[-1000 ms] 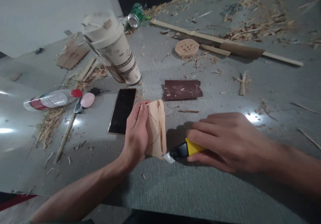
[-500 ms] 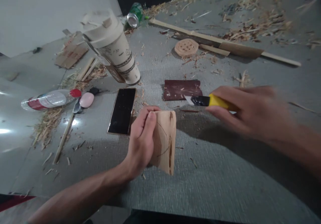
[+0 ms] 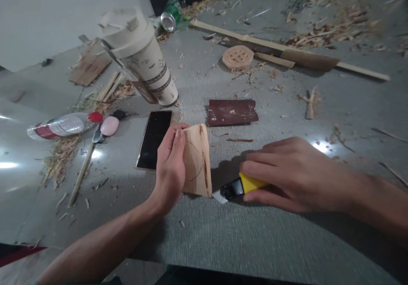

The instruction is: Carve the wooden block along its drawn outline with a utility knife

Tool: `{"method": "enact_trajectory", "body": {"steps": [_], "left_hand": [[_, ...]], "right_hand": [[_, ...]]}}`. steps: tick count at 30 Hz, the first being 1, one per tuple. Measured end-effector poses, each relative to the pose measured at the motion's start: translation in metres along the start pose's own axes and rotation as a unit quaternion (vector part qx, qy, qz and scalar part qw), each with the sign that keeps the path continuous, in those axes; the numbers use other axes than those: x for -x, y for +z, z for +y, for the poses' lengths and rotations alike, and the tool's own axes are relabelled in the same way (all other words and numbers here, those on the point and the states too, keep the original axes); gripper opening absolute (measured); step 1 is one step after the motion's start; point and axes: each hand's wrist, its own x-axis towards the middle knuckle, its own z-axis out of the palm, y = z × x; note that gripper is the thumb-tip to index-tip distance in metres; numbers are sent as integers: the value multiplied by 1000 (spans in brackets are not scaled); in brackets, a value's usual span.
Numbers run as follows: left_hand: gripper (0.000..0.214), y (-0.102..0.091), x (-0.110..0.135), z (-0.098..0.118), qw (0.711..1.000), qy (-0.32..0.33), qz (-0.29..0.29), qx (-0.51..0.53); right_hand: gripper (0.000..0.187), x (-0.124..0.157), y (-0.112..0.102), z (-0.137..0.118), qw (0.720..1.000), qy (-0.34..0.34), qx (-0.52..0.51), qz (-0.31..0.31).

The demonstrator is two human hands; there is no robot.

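Observation:
My left hand (image 3: 170, 170) is closed on a pale piece of wood (image 3: 196, 166) with a curved pencil-like line on its face and a dark streak along its right edge. In my right hand (image 3: 287, 176) is a yellow and black utility knife (image 3: 237, 187), its blade out and pointing left. The blade tip lies close by the wood's lower right corner; whether it touches, I cannot tell. Just beyond the wood lies a dark reddish-brown strip of bark or wood (image 3: 232, 112). A black phone (image 3: 153, 140) rests left of my left hand, partly hidden by it.
A tall lidded paper cup (image 3: 143, 59) stands at back left, with a green can (image 3: 171, 15) lying behind. A plastic bottle (image 3: 63, 125) lies at left. Farther back are a carved wooden disc (image 3: 238, 57), a long stick (image 3: 363, 70) and scattered shavings (image 3: 338, 34).
My right hand has brought the knife down and left, from near the dark strip to the wood's lower corner. The wood in my left hand has shifted left and slightly up.

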Motion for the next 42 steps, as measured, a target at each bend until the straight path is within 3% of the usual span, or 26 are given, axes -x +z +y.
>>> {"method": "enact_trajectory", "body": {"steps": [11,16,26,34,42], "left_hand": [[28,1,0,2,1000,-5,1,1],[28,0,1,0,999,28,-16,-43],[26,1,-3,-3,999,25,-18,-26],[25,3,6,1,992,31,-64,-100],[27,0,5,-1,994,28,-67,-82]], "right_hand": [[38,-3,2,-2,1000,-8,9,0],[39,-3,2,-3,1000,-5,22,5],[35,-2,2,-7,994,3,90,61],[45,0,-8,8,976,101,175,78],[48,7,-2,11,979,129,147,65]]}}
